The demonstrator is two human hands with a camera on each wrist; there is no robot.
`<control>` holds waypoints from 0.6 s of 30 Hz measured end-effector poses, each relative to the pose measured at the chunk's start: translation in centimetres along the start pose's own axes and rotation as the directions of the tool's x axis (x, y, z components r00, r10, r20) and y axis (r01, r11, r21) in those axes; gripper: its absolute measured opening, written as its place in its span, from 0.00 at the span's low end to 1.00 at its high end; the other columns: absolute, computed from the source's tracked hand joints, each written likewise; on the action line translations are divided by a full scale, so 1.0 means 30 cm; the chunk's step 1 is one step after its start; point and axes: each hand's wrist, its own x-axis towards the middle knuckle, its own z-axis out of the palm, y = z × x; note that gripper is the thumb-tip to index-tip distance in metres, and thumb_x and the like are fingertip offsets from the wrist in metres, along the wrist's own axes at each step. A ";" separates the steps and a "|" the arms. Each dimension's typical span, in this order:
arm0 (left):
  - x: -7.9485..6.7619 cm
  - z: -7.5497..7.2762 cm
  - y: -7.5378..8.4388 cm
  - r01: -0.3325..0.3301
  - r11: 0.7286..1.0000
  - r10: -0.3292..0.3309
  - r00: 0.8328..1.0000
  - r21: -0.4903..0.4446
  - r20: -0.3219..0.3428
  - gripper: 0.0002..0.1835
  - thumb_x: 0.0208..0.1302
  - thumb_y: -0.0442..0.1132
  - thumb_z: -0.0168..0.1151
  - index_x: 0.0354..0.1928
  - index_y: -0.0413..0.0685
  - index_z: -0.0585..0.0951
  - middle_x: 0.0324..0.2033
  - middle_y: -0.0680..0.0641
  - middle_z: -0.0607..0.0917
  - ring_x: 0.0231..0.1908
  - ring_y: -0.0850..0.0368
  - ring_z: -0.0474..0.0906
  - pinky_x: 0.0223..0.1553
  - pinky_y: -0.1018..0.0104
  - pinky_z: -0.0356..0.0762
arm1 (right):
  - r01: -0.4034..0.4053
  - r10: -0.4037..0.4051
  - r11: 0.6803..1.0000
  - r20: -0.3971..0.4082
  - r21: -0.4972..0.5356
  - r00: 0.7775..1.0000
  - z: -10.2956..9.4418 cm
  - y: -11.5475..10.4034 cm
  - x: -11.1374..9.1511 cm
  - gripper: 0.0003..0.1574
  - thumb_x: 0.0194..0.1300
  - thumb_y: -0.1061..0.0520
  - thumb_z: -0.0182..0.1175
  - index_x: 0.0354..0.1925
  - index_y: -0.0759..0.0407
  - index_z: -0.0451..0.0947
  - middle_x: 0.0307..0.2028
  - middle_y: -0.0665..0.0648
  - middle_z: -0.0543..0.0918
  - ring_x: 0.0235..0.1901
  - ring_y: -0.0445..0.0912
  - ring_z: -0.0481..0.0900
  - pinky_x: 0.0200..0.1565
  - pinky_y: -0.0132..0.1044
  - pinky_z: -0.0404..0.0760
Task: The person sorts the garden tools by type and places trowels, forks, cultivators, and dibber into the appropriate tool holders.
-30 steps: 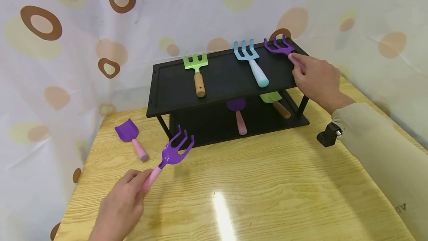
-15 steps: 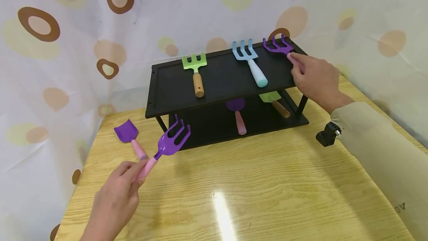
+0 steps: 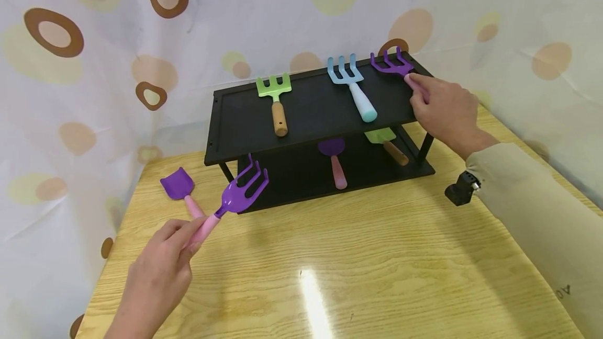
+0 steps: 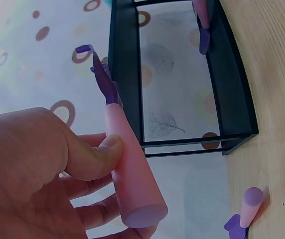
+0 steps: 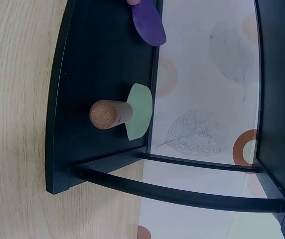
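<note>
My left hand (image 3: 160, 266) pinches the pink handle of a purple hand rake (image 3: 236, 196), tines up, in front of the black rack's left end; the left wrist view shows the thumb pressed along that handle (image 4: 132, 169). At the rack's right end my right hand (image 3: 447, 111) grips the pink handle of another purple hand rake (image 3: 395, 68), whose tines rest at the back of the top shelf (image 3: 315, 103). Beside it lie a light blue hand rake (image 3: 360, 95) and a green one with a wooden handle (image 3: 279, 114). In the right wrist view the right hand is almost wholly out of frame.
On the lower shelf (image 3: 292, 182) lie a purple trowel (image 3: 338, 171) with a pink handle and a green trowel (image 3: 395, 153) with a wooden one. A purple shovel (image 3: 178, 184) lies on the wooden table (image 3: 377, 255) left of the rack. A patterned curtain (image 3: 118, 41) hangs behind.
My left hand has moved left and slightly up and away with its purple rake, now overlapping the purple shovel's handle end. My right hand stays on its rake.
</note>
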 end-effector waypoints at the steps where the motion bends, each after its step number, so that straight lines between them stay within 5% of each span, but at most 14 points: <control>1: 0.004 -0.002 0.000 -0.005 1.000 0.005 1.000 0.000 -0.008 0.19 0.60 0.27 0.65 0.53 0.48 0.84 0.40 0.50 0.83 0.33 0.54 0.79 0.21 0.59 0.72 | -0.002 0.002 1.000 0.004 -0.001 1.000 -0.001 -0.001 0.000 0.32 0.73 0.46 0.38 0.71 0.44 0.67 0.60 0.70 0.76 0.47 0.72 0.79 0.21 0.49 0.69; 7: 0.039 -0.018 0.002 -0.018 1.000 0.016 0.997 -0.015 -0.076 0.21 0.56 0.24 0.67 0.52 0.47 0.85 0.39 0.47 0.85 0.32 0.52 0.80 0.23 0.56 0.73 | -0.005 0.005 1.000 0.009 0.000 1.000 -0.005 -0.004 -0.001 0.32 0.73 0.46 0.37 0.71 0.44 0.67 0.61 0.69 0.76 0.47 0.72 0.79 0.21 0.47 0.69; 18: 0.139 -0.056 0.032 0.005 1.000 -0.003 0.997 0.023 -0.079 0.21 0.58 0.28 0.65 0.55 0.46 0.84 0.41 0.42 0.84 0.32 0.47 0.80 0.22 0.58 0.72 | -0.006 0.005 1.000 0.008 0.016 1.000 -0.004 -0.007 -0.005 0.32 0.73 0.46 0.37 0.71 0.44 0.67 0.61 0.69 0.76 0.46 0.71 0.79 0.19 0.44 0.66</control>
